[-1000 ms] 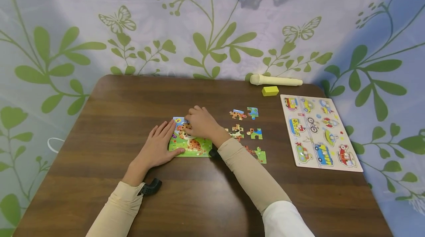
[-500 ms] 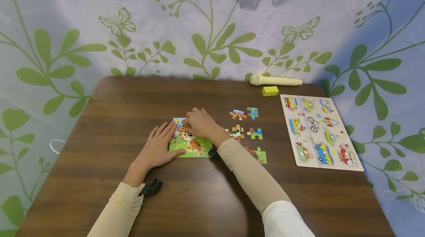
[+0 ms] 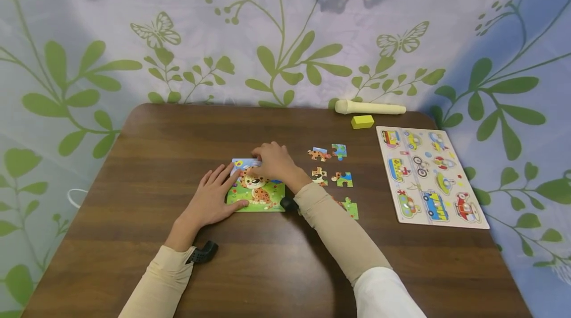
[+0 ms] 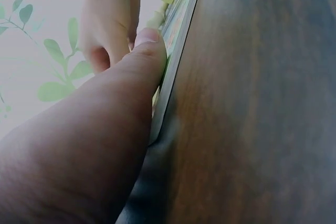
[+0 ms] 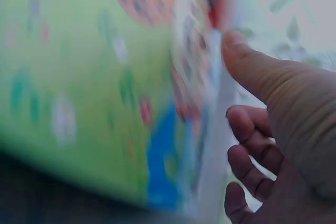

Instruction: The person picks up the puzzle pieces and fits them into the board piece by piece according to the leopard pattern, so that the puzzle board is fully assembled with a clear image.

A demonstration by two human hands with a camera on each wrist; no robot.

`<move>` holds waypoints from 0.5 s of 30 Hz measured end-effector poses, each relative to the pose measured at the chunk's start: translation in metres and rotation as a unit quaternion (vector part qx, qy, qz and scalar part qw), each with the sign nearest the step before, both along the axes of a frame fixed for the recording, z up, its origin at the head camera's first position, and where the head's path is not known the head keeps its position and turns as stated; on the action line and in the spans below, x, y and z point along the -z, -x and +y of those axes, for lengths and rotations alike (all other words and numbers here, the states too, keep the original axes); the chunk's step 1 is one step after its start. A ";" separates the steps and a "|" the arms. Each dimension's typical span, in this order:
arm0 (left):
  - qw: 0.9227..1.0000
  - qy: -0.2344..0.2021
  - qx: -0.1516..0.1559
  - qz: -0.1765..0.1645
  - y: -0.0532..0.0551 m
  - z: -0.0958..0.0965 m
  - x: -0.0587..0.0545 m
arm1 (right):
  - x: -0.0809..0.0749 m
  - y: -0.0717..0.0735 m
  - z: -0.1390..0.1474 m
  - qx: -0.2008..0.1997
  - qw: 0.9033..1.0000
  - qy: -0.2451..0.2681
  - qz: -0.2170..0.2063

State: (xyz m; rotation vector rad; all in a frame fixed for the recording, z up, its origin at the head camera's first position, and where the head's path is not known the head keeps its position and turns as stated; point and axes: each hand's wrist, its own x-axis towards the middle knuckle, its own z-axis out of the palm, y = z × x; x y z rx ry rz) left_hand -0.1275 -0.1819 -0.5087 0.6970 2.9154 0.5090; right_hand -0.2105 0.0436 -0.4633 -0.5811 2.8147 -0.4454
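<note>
A board puzzle [image 3: 256, 199] with a spotted cub on green grass lies on the brown table. My left hand [image 3: 209, 199] rests along its left edge with fingers extended, thumb [image 4: 148, 43] on the near side. Over the upper right of the puzzle hovers my right hand [image 3: 277, 164]. Its thumb [image 5: 252, 66] stretches toward the picture and its other fingers are loosely bent; no piece shows in its grasp. Loose jigsaw pieces lie to the right, among them a blue-and-orange piece [image 3: 342, 179] and a green piece [image 3: 351, 207]. The right forearm partly hides the lower ones.
A wooden peg board [image 3: 428, 179] with vehicle pictures lies on the right. Behind it are a yellow block [image 3: 363, 122] and a cream toy microphone [image 3: 370, 107]. A leaf-patterned curtain [image 3: 200, 35] hangs behind the table [image 3: 250, 268]. Black wrist devices sit on both arms.
My right hand has shifted slightly right from the middle of the puzzle, showing more of the cub's face and the blue top edge. The left hand stays in place.
</note>
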 end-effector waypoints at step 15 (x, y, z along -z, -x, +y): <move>1.000 -0.005 -0.003 0.002 0.002 -0.002 0.000 | -0.004 0.010 0.192 0.071 0.997 0.021 0.000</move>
